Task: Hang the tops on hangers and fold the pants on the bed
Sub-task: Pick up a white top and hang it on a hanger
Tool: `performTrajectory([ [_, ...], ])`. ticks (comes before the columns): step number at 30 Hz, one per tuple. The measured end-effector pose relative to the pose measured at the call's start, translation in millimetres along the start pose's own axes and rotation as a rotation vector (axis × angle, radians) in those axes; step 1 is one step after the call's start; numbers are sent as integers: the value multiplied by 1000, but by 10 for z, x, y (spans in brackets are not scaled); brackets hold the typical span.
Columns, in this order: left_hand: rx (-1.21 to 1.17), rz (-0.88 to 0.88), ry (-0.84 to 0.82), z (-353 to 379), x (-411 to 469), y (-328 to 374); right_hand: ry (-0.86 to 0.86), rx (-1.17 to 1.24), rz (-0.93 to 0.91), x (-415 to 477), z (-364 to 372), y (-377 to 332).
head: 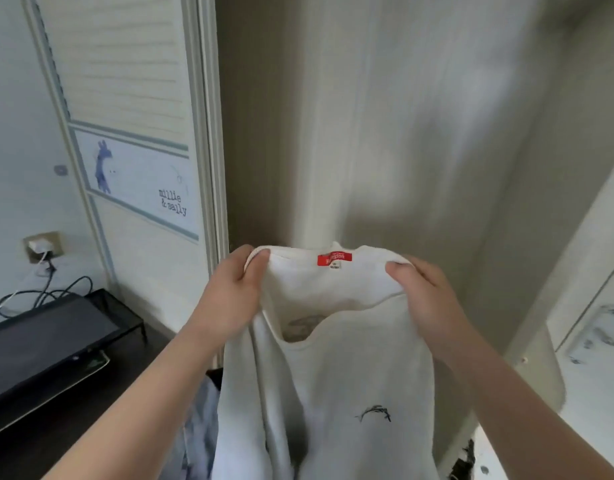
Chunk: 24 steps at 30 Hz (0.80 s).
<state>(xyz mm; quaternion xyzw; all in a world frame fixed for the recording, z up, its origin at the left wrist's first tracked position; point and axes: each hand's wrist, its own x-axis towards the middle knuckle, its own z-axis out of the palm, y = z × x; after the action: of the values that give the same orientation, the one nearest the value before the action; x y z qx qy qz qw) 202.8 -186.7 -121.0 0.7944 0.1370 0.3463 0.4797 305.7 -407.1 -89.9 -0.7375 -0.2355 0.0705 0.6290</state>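
- Our left hand (pixel 234 292) and right hand (pixel 421 294) each pinch the neckline of the white top (pixel 333 393), held up ahead of us.
- Behind it, a beige wall (pixel 420 116); at left, a white cabinet (pixel 136 133) over a dark desk (pixel 101 393) holding a black tray (pixel 49 337).

Dark desk (pixel 101 403) with mesh stand (pixel 129 313)

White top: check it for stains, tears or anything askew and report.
Nothing stands out. The white top hangs from its neckline, gripped by the left hand and right hand; the red label sits centred, and no tear or stain shows. The small dark mark looks like a print.
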Motion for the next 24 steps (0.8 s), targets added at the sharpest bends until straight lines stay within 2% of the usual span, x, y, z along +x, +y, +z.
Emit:
performTrajectory([
  [10, -105, 336, -140, 155, 2023, 586, 271, -127, -246, 1378, -3, -880],
  [16, -89, 492, -122, 258, 3083, 1161, 440, -254, -332, 2075, -83, -1572],
  [24, 0, 641, -17, 332, 4228, 1930, 601, -729, -420, 2900, -434, -2505],
])
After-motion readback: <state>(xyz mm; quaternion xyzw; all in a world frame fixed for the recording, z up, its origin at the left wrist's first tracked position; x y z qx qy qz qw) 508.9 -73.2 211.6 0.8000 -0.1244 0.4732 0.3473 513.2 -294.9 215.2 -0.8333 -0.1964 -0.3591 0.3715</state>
